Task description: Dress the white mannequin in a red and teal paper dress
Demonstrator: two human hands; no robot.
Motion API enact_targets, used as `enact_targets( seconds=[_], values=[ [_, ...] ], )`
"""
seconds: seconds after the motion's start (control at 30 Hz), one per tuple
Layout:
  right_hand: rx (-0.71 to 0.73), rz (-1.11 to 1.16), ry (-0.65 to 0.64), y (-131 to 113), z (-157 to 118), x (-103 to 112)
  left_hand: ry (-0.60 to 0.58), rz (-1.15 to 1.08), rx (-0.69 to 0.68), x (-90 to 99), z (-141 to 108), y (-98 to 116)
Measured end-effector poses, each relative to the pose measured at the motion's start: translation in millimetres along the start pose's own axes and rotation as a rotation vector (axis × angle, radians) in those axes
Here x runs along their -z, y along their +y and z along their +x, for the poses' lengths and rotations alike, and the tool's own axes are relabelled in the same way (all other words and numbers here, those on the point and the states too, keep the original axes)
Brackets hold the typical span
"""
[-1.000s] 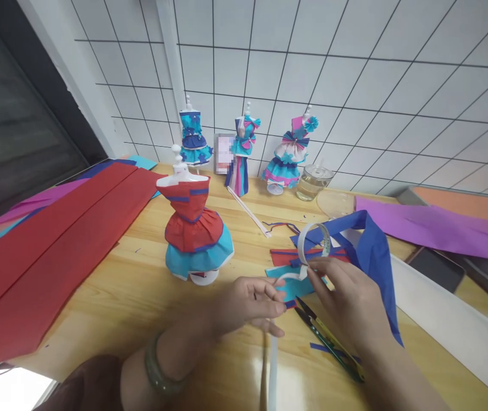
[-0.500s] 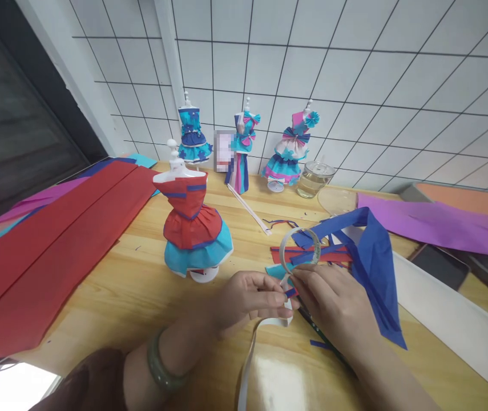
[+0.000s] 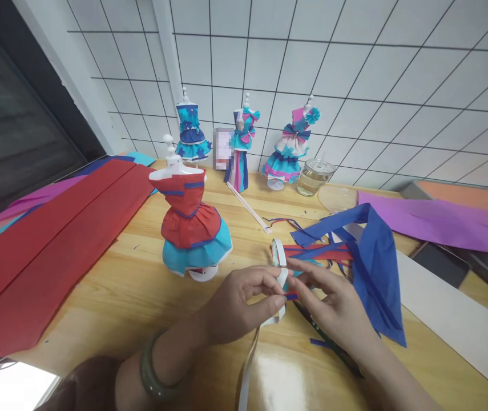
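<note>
My left hand [image 3: 250, 297] is closed in a pinch on a small red-and-blue strip [image 3: 291, 297], whose end sticks out past the thumb. At those fingertips stands a narrow roll of white tape [image 3: 278, 254], seen nearly edge-on. Loose tape passes behind the fingers, and its long tail [image 3: 250, 365] runs down to the table's front. Close by on the right, my right hand [image 3: 333, 299] has its thumb and fingers apart. Left of the hands, a small white dress form [image 3: 175, 165] wears a red and turquoise dress [image 3: 190, 222].
Several dressed forms, one in a tiered dress [image 3: 286, 154], line the wall beside a glass cup [image 3: 315, 177]. Blue fabric [image 3: 378, 274] and cut strips lie right, near a white board [image 3: 453, 325] and a phone [image 3: 440, 265]. Red fabric [image 3: 64, 240] covers the left.
My right fingers have let go of the tape roll and spread apart. The roll has turned from a wide ring to nearly edge-on and shifted left. My left hand keeps its pinch.
</note>
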State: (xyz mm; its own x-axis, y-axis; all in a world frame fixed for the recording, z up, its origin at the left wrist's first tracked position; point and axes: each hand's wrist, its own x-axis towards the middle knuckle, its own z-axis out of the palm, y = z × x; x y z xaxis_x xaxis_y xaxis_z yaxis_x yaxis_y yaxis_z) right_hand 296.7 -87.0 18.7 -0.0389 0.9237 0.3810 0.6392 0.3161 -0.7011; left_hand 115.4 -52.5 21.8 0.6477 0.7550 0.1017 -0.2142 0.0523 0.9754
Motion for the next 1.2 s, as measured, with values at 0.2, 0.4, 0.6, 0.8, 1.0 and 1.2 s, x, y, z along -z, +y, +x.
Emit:
enact_targets(
  seconds=[0.2,0.4,0.6,0.8,1.0,1.2],
  values=[
    [0.258,-0.116,0.092,-2.1,1.3,5.6,-0.037,0.043,0.046,-1.3,-0.6,-1.1],
    [0.287,-0.15,0.068,2.2,0.5,1.5,-0.07,0.127,0.028,-2.9,0.9,0.6],
    [0.057,0.03,0.04,4.4,2.6,1.6,-0.083,0.164,0.047,-3.4,0.6,-1.9],
    [-0.272,0.373,-0.017,1.4,3.6,0.8,-0.081,0.168,0.073,-3.6,0.1,-3.9],
    [-0.379,0.5,-0.03,2.0,5.9,-1.7,-0.078,0.193,0.082,-2.1,-0.6,-5.9],
    [-0.376,0.537,-0.078,4.7,4.8,-3.3,-0.107,0.162,0.095,-1.8,0.3,-6.0]
  ],
)
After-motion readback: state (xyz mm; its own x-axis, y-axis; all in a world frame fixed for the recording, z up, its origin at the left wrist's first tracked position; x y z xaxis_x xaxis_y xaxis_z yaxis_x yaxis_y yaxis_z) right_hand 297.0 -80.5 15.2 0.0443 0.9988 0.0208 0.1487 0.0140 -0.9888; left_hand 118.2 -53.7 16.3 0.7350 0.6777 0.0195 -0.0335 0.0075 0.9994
